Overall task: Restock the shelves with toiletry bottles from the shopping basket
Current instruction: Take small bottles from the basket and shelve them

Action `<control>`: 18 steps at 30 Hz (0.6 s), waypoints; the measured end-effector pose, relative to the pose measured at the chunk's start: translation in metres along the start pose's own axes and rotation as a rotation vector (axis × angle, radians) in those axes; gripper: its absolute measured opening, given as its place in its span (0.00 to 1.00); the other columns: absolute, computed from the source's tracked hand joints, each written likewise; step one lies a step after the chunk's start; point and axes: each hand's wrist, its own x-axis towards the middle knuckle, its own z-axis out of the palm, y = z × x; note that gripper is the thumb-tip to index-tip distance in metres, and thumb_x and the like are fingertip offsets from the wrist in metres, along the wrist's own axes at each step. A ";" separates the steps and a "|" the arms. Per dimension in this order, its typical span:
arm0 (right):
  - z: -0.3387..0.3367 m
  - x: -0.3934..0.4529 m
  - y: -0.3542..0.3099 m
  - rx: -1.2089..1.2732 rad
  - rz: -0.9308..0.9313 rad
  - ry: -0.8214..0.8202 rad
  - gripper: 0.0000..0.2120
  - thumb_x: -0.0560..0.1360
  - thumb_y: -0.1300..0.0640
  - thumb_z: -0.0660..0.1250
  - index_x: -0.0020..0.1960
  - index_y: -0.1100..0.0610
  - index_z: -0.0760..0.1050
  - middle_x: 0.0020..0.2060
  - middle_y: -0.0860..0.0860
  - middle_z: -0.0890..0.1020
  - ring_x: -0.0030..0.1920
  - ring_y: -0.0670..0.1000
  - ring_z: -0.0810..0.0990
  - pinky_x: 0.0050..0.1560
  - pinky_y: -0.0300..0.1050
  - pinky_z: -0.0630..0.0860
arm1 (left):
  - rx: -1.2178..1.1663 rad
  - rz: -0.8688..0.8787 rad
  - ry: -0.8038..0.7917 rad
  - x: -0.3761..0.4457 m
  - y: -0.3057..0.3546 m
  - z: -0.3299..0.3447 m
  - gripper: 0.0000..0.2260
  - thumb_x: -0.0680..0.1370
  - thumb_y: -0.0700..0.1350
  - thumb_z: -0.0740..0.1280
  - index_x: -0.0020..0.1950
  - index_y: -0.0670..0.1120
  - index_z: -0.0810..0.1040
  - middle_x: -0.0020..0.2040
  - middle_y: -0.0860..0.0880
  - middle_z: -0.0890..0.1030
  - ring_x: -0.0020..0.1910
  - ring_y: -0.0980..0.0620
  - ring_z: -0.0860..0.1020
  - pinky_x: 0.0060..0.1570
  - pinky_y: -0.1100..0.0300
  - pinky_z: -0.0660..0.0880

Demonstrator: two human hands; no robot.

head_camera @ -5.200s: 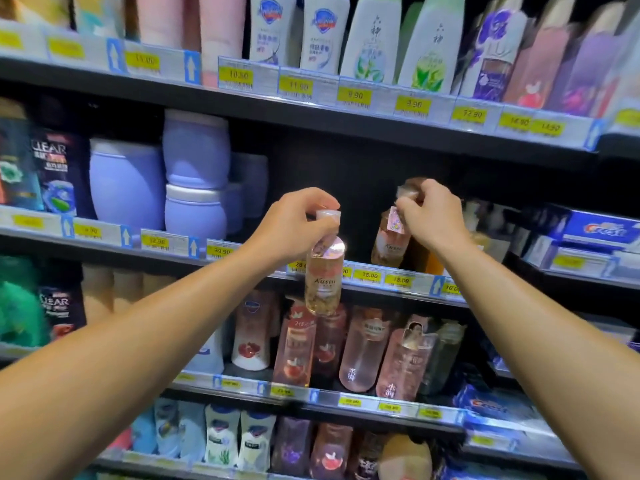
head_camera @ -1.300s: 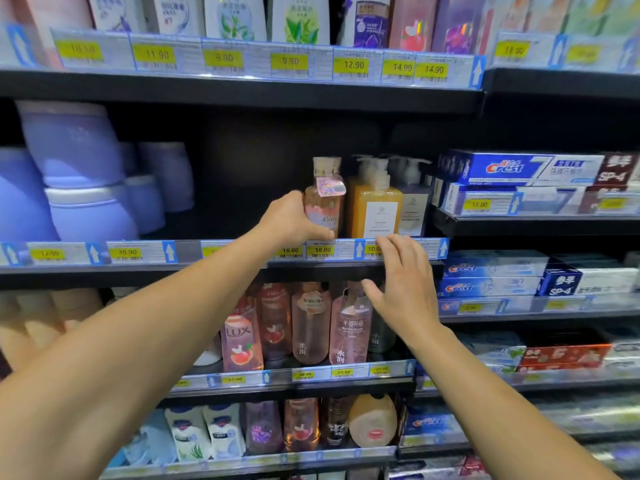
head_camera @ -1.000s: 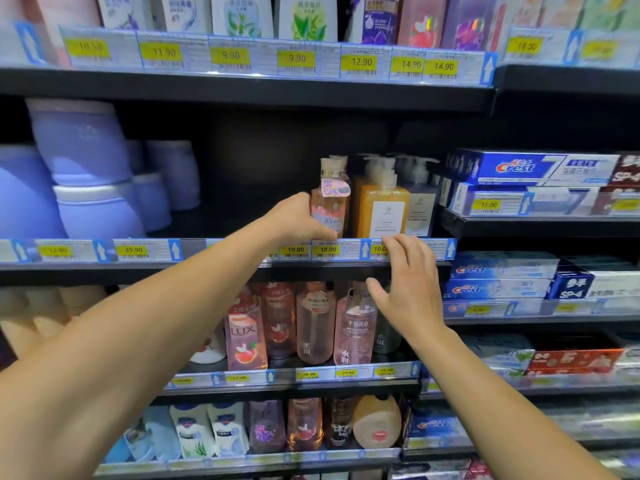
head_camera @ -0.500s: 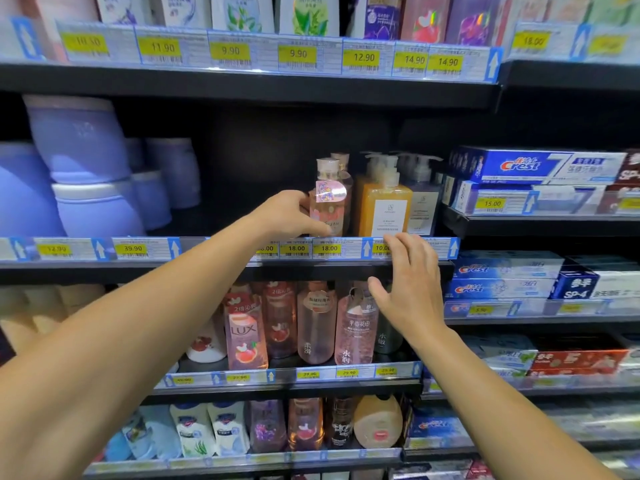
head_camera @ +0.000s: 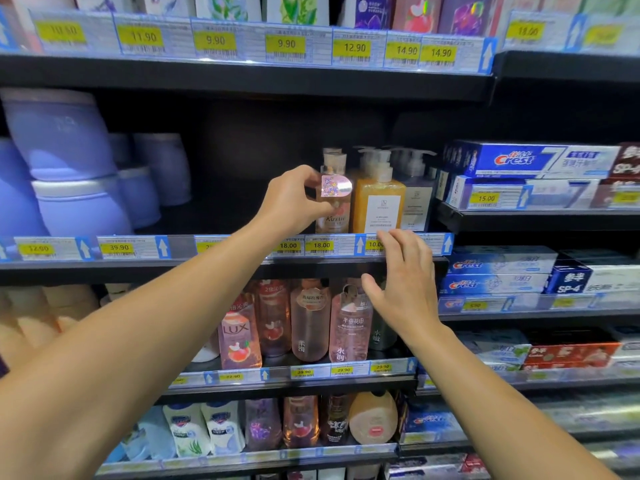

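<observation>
The peach-coloured Kustie bottle (head_camera: 333,207) stands upright on the middle shelf (head_camera: 221,268), its long axis vertical, cap at the top and a shiny holographic tag (head_camera: 335,186) at its shoulder. It is just left of an amber pump bottle (head_camera: 377,202), the two sides touching or very nearly so, and a second bottle of the same kind shows directly behind it. The left hand (head_camera: 291,202) is on this bottle from the left side, fingers curled round its shoulder with thumb and fingertips pinching at the tag, so this hand is plainly the nearer one and already has contact. The right hand (head_camera: 403,278) is lower and nearer the viewer, in front of the shelf's price strip (head_camera: 322,245), fingers spread and relaxed, gripping nothing; its fingertips reach the strip below the amber bottle, though whether they touch it I cannot tell. The bottle appears seated at the shelf's front edge, so what remains is probably to straighten it and let go. Any push must run rightward or back, since to the left the shelf lies open as far as the lavender tubs (head_camera: 76,188). The shopping basket is not in view.
</observation>
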 end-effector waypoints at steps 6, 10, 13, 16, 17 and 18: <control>0.000 0.000 0.000 0.005 0.004 0.000 0.33 0.72 0.49 0.72 0.72 0.52 0.63 0.70 0.50 0.65 0.72 0.53 0.57 0.71 0.55 0.64 | 0.002 -0.041 0.046 0.010 0.000 0.013 0.20 0.71 0.46 0.76 0.61 0.48 0.77 0.52 0.55 0.79 0.42 0.60 0.75 0.34 0.71 0.66; -0.001 -0.001 0.000 0.012 0.003 -0.002 0.33 0.71 0.49 0.72 0.72 0.52 0.64 0.70 0.50 0.66 0.72 0.53 0.57 0.71 0.55 0.64 | 0.006 -0.077 0.040 0.019 -0.002 0.019 0.19 0.73 0.47 0.75 0.62 0.47 0.77 0.53 0.52 0.81 0.39 0.61 0.75 0.33 0.71 0.66; -0.001 -0.001 -0.001 0.021 0.007 -0.010 0.33 0.72 0.49 0.72 0.73 0.53 0.64 0.70 0.50 0.65 0.72 0.53 0.57 0.71 0.55 0.64 | 0.014 -0.137 0.028 0.026 -0.004 0.022 0.19 0.74 0.47 0.74 0.63 0.46 0.77 0.50 0.51 0.81 0.38 0.60 0.76 0.32 0.69 0.67; -0.002 -0.001 -0.001 0.030 0.006 -0.013 0.32 0.72 0.49 0.71 0.73 0.53 0.64 0.70 0.50 0.66 0.72 0.53 0.57 0.71 0.55 0.63 | 0.028 -0.162 0.031 0.032 -0.004 0.027 0.19 0.74 0.45 0.73 0.64 0.46 0.76 0.55 0.48 0.80 0.44 0.57 0.75 0.39 0.65 0.70; -0.001 -0.001 -0.001 0.033 0.007 -0.014 0.32 0.72 0.49 0.71 0.73 0.53 0.64 0.70 0.51 0.66 0.72 0.53 0.57 0.71 0.55 0.63 | 0.040 -0.169 0.032 0.033 -0.004 0.028 0.19 0.75 0.44 0.73 0.65 0.46 0.76 0.57 0.47 0.79 0.46 0.56 0.75 0.41 0.64 0.70; -0.002 -0.001 -0.001 0.035 0.007 -0.014 0.32 0.72 0.49 0.71 0.73 0.53 0.64 0.70 0.51 0.66 0.72 0.53 0.57 0.71 0.55 0.63 | 0.052 -0.173 0.033 0.034 -0.003 0.029 0.20 0.75 0.44 0.73 0.65 0.46 0.75 0.58 0.47 0.79 0.47 0.55 0.74 0.42 0.63 0.70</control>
